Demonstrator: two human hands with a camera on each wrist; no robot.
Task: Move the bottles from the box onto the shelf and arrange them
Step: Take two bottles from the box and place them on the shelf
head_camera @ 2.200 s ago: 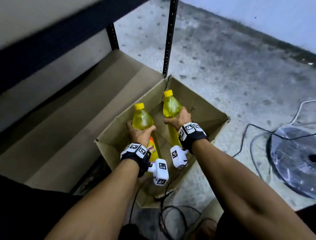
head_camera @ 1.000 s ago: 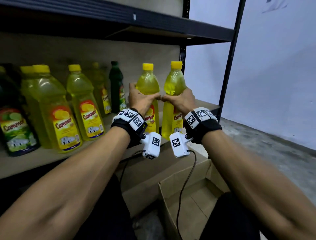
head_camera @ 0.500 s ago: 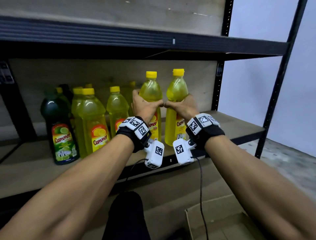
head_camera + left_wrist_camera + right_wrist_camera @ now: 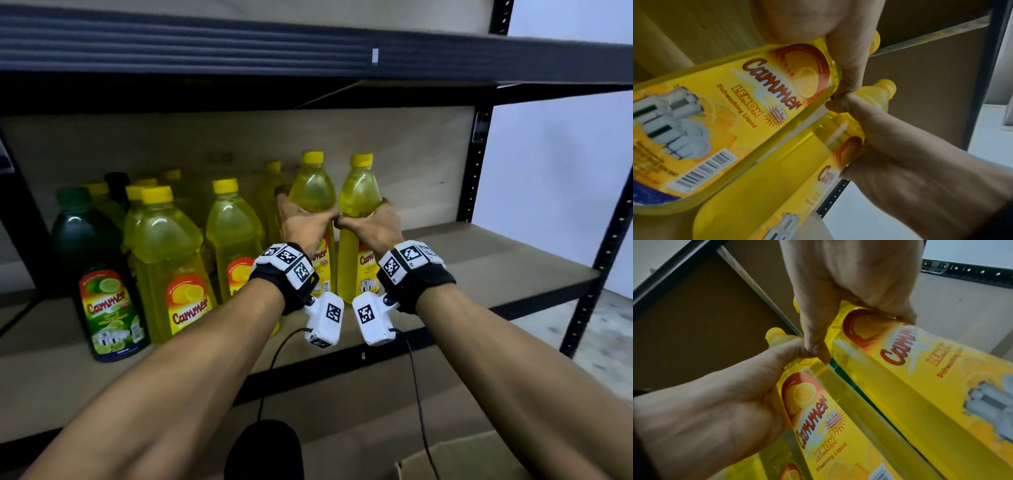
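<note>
Far left of the wooden shelf (image 4: 496,260): one dark green bottle (image 4: 99,270) with a lime label, upright, at the front edge. Just right of it, a cluster of yellow bottles (image 4: 164,270) with yellow caps, upright, several rows deep; the back ones are partly hidden and hard to count. Labels read "Cammer."

Centre: left hand (image 4: 305,224) curled round the shoulder of a yellow bottle (image 4: 313,192), thumb across the front, fingers wrapped behind. The left wrist view shows its label: "Cammer Lemon Dishwashing Liquid." The bottle is upright, close beside the shelved cluster. Whether its base touches the shelf board I cannot tell; the wrists cover it.

Just right: right hand (image 4: 371,228) gripping a second yellow bottle (image 4: 359,195) the same way, at the shoulder just under the neck. This one is upright too, and its base is hidden as well. The two bottles stand side by side, nearly touching, and the two thumbs meet tip to tip between them.

Both wrists wear black bands carrying white blocks with black square markers; thin cables hang down from them.

Right of the hands: bare shelf board out to the black upright post (image 4: 613,240). Pale wall behind.

Bottom right corner: an edge of the cardboard box (image 4: 455,459), below the shelf.
</note>
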